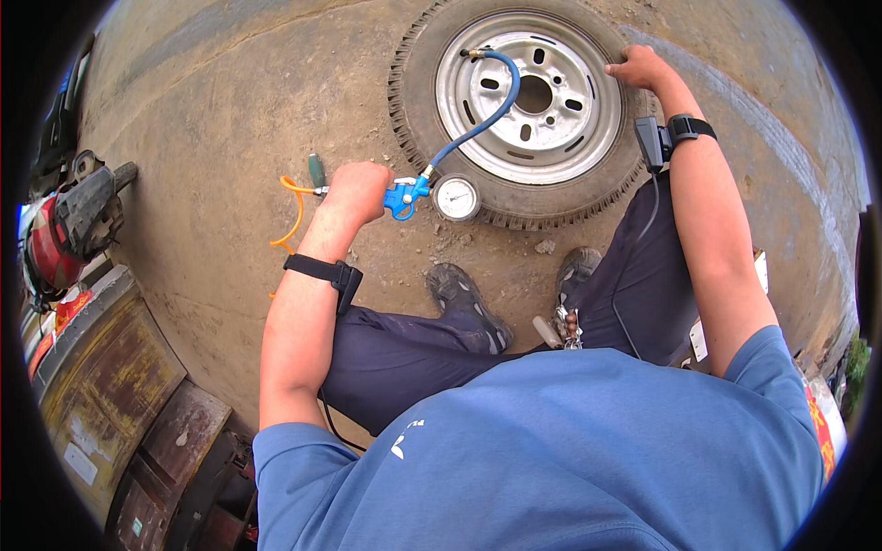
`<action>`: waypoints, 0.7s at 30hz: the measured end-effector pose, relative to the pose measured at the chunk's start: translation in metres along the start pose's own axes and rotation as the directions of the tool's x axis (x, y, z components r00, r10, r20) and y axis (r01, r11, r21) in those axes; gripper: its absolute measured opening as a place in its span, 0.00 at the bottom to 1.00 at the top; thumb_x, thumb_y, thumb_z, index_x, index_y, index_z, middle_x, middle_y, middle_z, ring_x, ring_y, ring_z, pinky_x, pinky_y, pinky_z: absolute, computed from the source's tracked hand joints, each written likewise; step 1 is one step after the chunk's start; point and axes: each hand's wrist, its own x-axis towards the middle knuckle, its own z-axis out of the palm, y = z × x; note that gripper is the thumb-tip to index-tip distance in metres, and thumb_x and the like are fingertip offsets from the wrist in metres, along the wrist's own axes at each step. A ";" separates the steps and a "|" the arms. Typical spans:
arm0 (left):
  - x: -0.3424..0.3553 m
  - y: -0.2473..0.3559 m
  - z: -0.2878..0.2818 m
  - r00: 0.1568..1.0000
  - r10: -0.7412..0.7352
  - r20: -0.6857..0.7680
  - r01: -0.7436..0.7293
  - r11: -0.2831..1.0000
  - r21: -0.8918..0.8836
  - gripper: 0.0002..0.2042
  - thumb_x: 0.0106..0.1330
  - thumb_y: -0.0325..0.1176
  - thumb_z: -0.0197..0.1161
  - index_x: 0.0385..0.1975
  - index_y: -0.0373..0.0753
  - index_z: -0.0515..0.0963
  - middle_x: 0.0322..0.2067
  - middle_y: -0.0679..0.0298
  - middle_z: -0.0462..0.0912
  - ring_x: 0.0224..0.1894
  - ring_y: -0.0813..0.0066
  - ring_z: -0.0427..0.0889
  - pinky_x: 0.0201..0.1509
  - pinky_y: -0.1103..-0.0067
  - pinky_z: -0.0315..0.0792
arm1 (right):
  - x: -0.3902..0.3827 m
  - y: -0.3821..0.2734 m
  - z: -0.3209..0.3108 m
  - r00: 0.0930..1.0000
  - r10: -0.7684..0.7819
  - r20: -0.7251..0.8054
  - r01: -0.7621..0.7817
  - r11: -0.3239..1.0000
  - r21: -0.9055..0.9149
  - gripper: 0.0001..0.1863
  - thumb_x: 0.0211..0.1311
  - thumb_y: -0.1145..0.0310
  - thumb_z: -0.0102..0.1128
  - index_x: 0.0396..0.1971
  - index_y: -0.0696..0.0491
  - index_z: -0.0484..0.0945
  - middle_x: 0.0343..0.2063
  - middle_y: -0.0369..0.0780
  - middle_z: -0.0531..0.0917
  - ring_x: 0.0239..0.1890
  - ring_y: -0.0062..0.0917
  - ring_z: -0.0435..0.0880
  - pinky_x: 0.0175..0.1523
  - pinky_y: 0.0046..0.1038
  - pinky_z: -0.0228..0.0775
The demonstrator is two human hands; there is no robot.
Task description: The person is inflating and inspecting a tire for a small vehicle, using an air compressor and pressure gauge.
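Note:
My left hand is closed round a blue inflator gun with a round pressure gauge on it. An orange coiled air line trails from the gun. A blue hose arcs up from the gun to a brass end at the upper left of the silver wheel rim. The rim sits in a black tire, whose upper right edge my right hand grips with curled fingers. A green-handled tool lies on the ground behind my left hand.
My shoes stand below the tire on dusty concrete. A red-and-black motor scooter is at the far left. Worn yellow and brown metal panels stand at the lower left, and white and red objects are at the right rim.

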 end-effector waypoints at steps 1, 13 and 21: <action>0.000 0.000 0.000 1.000 0.000 0.001 0.000 1.000 0.002 0.08 0.51 0.28 0.69 0.32 0.43 0.85 0.33 0.54 0.89 0.41 0.51 0.89 0.44 0.58 0.83 | 0.000 0.000 0.000 1.000 0.008 0.007 -0.008 1.000 0.003 0.33 0.61 0.45 0.68 0.51 0.61 0.84 0.52 0.59 0.84 0.58 0.54 0.82 0.64 0.45 0.74; 0.001 -0.003 0.006 1.000 0.000 -0.025 -0.001 1.000 -0.017 0.10 0.46 0.30 0.73 0.29 0.41 0.83 0.30 0.53 0.87 0.39 0.49 0.88 0.44 0.57 0.82 | -0.003 -0.002 -0.003 1.000 0.009 0.025 -0.010 0.999 0.039 0.38 0.60 0.40 0.69 0.52 0.63 0.84 0.55 0.60 0.83 0.62 0.54 0.80 0.68 0.44 0.73; 0.002 -0.004 0.007 1.000 0.000 -0.029 -0.001 1.000 -0.024 0.10 0.46 0.30 0.73 0.30 0.42 0.83 0.31 0.53 0.87 0.40 0.49 0.88 0.44 0.58 0.82 | 0.000 -0.001 -0.004 0.999 0.028 0.046 -0.029 0.999 0.024 0.38 0.60 0.40 0.69 0.53 0.63 0.84 0.56 0.60 0.82 0.62 0.53 0.80 0.67 0.44 0.73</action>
